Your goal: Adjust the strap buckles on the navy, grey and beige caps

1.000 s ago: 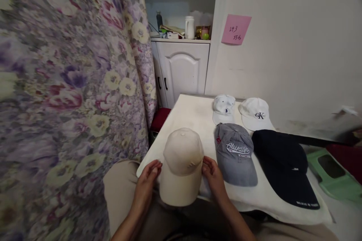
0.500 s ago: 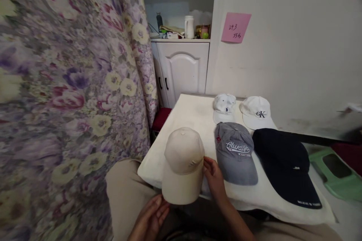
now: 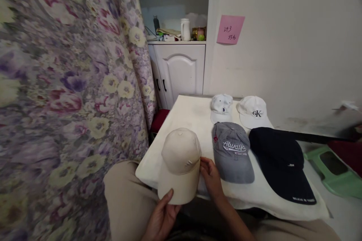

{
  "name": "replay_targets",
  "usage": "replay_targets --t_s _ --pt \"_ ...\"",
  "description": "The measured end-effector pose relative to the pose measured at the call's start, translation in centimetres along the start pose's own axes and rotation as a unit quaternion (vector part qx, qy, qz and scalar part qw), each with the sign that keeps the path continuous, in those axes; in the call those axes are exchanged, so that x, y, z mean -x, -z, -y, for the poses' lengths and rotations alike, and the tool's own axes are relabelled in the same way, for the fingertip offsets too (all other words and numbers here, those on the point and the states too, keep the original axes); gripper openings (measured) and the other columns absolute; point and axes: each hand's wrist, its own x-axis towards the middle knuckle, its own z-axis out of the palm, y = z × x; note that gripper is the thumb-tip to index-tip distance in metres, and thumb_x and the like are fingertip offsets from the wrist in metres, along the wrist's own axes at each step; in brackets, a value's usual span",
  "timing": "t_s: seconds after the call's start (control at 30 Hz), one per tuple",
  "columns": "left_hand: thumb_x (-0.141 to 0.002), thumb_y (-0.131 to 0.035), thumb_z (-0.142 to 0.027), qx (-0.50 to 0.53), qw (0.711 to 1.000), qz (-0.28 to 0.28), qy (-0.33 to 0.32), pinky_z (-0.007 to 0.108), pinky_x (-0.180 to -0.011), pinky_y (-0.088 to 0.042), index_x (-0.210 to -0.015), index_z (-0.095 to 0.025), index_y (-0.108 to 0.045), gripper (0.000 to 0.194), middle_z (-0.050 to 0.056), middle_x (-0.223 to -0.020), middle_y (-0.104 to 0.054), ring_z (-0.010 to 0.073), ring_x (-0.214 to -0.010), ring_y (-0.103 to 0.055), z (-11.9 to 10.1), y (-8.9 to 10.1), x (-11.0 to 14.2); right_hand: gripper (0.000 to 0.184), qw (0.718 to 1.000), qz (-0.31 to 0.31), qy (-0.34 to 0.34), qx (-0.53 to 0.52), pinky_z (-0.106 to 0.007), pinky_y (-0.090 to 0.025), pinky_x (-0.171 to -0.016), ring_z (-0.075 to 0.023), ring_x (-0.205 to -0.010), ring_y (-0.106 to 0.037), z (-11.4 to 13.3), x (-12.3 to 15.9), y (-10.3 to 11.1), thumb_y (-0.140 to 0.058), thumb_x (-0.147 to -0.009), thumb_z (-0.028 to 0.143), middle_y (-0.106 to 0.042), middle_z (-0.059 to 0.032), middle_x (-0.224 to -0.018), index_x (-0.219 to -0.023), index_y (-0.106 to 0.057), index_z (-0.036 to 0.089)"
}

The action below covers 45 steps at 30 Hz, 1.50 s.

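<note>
A beige baseball cap point(image 3: 181, 152) is at the near left edge of the cloth-covered table, its brim pointing toward me. My left hand point(image 3: 164, 214) pinches the front of the brim, thumb on top and fingers underneath. At the cap's right side, my right hand point(image 3: 210, 177) holds the edge where crown and brim meet; some of its fingertips are hidden behind the cap. Just right of that hand lies a grey cap point(image 3: 233, 154) with white "Always" lettering. Beyond it is a large dark navy cap point(image 3: 278, 162).
Two white caps, a small one point(image 3: 222, 109) and one with CK letters point(image 3: 253, 112), sit at the table's back. A floral curtain point(image 3: 68, 101) hangs on the left. A green stool point(image 3: 332, 169) stands at right, a white cabinet point(image 3: 181, 71) behind.
My left hand has moved up from below the brim and closed on it, thumb now on top. My right hand keeps its hold on the cap's side. The view has shifted slightly.
</note>
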Motion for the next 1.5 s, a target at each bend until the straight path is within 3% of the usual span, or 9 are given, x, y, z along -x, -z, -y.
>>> replay_targets --t_s 0.27,0.43,0.57,0.7,0.83,0.93,1.07,1.2,1.5 --pt "-0.078 -0.068 -0.001 -0.044 0.997 0.01 -0.059 0.045 -0.108 -0.049 -0.143 -0.035 -0.049 0.076 0.002 -0.121 -0.073 0.032 -0.122 -0.06 -2.6 -1.4 1.1 0.039 0.998 -0.054 -0.012 -0.019 -0.049 -0.049 -0.102 -0.0297 -0.113 -0.066 -1.0 0.1 0.4 -0.074 -0.077 0.041 -0.072 -0.0132 -0.118 -0.109 -0.067 0.021" --pt "-0.077 -0.067 0.0 -0.07 0.989 0.05 -0.117 0.041 -0.102 -0.055 -0.143 -0.034 -0.049 0.076 0.001 -0.119 -0.074 0.03 -0.116 -0.066 -5.1 -4.6 -0.5 0.042 0.997 -0.073 -0.025 -0.005 -0.05 -0.048 -0.104 -0.0302 -0.116 -0.065 -1.1 0.3 0.3 -0.073 -0.079 0.044 -0.07 -0.015 -0.123 -0.113 -0.066 0.02" --pt "-0.08 -0.062 0.0 -0.062 0.983 0.122 -0.125 0.039 -0.098 -0.057 -0.144 -0.03 -0.048 0.072 0.003 -0.12 -0.074 0.0274 -0.116 -0.066 -5.9 -9.1 -4.6 0.041 0.997 -0.076 -0.01 -0.01 -0.049 -0.049 -0.103 -0.0296 -0.114 -0.066 -1.5 0.3 0.1 -0.073 -0.08 0.044 -0.07 -0.0137 -0.121 -0.113 -0.068 0.022" --pt "-0.081 -0.059 0.003 -0.036 0.971 0.202 -0.12 0.042 -0.101 -0.054 -0.145 -0.025 -0.046 0.071 0.008 -0.125 -0.071 0.0266 -0.119 -0.064 -5.4 -14.2 -10.6 0.036 0.998 -0.055 0.021 0.003 -0.045 -0.05 -0.103 -0.0279 -0.116 -0.065 -2.2 0.1 0.0 -0.07 -0.083 0.042 -0.068 -0.012 -0.125 -0.114 -0.069 0.024" --pt "-0.084 -0.058 0.002 -0.01 0.97 0.214 -0.111 0.039 -0.096 -0.057 -0.14 -0.021 -0.051 0.061 0.009 -0.121 -0.073 0.0248 -0.113 -0.067 -4.7 -18.4 -16.7 0.029 0.998 -0.045 0.045 0.009 -0.043 -0.051 -0.102 -0.0275 -0.115 -0.065 -2.6 0.0 0.0 -0.067 -0.085 0.041 -0.069 -0.0113 -0.124 -0.109 -0.071 0.025" --pt "-0.086 -0.056 0.001 0.004 0.971 0.215 -0.103 0.037 -0.093 -0.059 -0.136 -0.02 -0.054 0.054 0.009 -0.118 -0.074 0.0219 -0.106 -0.07 -4.7 -20.4 -20.4 0.027 0.997 -0.029 0.056 0.036 -0.044 -0.051 -0.102 -0.028 -0.114 -0.065 -2.5 -0.1 -0.1 -0.065 -0.087 0.039 -0.069 -0.0112 -0.122 -0.11 -0.071 0.026" --pt "-0.088 -0.055 0.002 0.019 0.974 0.207 -0.089 0.034 -0.091 -0.059 -0.136 -0.02 -0.053 0.053 0.008 -0.117 -0.074 0.019 -0.098 -0.073 -4.9 -21.3 -23.9 0.022 0.995 -0.021 0.055 0.081 -0.042 -0.051 -0.1 -0.0277 -0.113 -0.065 -2.7 -0.2 -0.1 -0.059 -0.091 0.038 -0.069 -0.0105 -0.119 -0.103 -0.074 0.028" --pt "-0.09 -0.053 0.0 0.031 0.975 0.206 -0.077 0.033 -0.088 -0.06 -0.136 -0.019 -0.052 0.05 0.01 -0.115 -0.075 0.0191 -0.096 -0.073 -5.0 -20.8 -25.6 0.02 0.994 0.007 0.065 0.092 -0.039 -0.053 -0.097 -0.027 -0.111 -0.066 -3.0 -0.3 0.1 -0.058 -0.092 0.033 -0.07 -0.01 -0.116 -0.102 -0.074 0.028" --pt "-0.091 -0.052 -0.001 0.035 0.978 0.195 -0.066 0.037 -0.092 -0.059 -0.135 -0.017 -0.054 0.048 0.011 -0.114 -0.075 0.0198 -0.095 -0.074 -4.4 -19.0 -24.4 0.016 0.988 0.017 0.104 0.11 -0.032 -0.054 -0.088 -0.023 -0.099 -0.069 -1.8 -0.3 -0.3 -0.057 -0.087 0.019 -0.071 -0.0083 -0.102 -0.091 -0.072 0.023"
